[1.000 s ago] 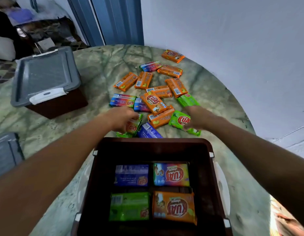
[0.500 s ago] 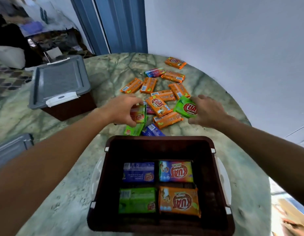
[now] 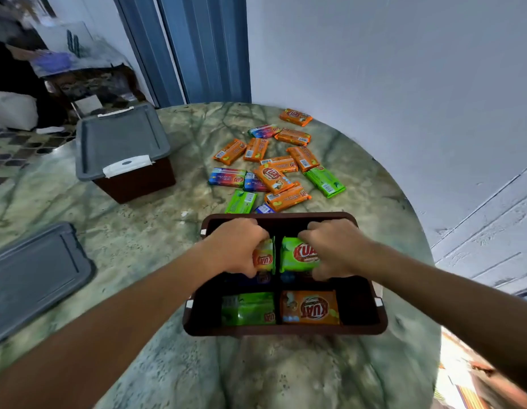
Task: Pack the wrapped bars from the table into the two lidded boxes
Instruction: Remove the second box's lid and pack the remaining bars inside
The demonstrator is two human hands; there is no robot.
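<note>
Over the far half of the open brown box (image 3: pixel 371 329), both hands hold wrapped bars. My left hand (image 3: pixel 235 246) grips an orange-and-green bar (image 3: pixel 263 256). My right hand (image 3: pixel 333 249) grips a green bar (image 3: pixel 297 255) with a red logo. Inside the box, a green bar (image 3: pixel 247 309) and an orange bar (image 3: pixel 311 308) lie in the near row; the far row is mostly hidden under my hands. Several loose bars (image 3: pixel 274 169), mostly orange, lie scattered on the table beyond the box. A second brown box (image 3: pixel 138 181) with a grey lid (image 3: pixel 120 140) stands at the left.
A loose grey lid (image 3: pixel 35 276) lies at the table's left edge. The round marble table (image 3: pixel 138 261) curves off at the right, close to a white wall (image 3: pixel 404 84). A blue door frame stands behind the table.
Both hands picked bars from the pile and drew back toward me; they now hold them over the open box. The view also shifted downward.
</note>
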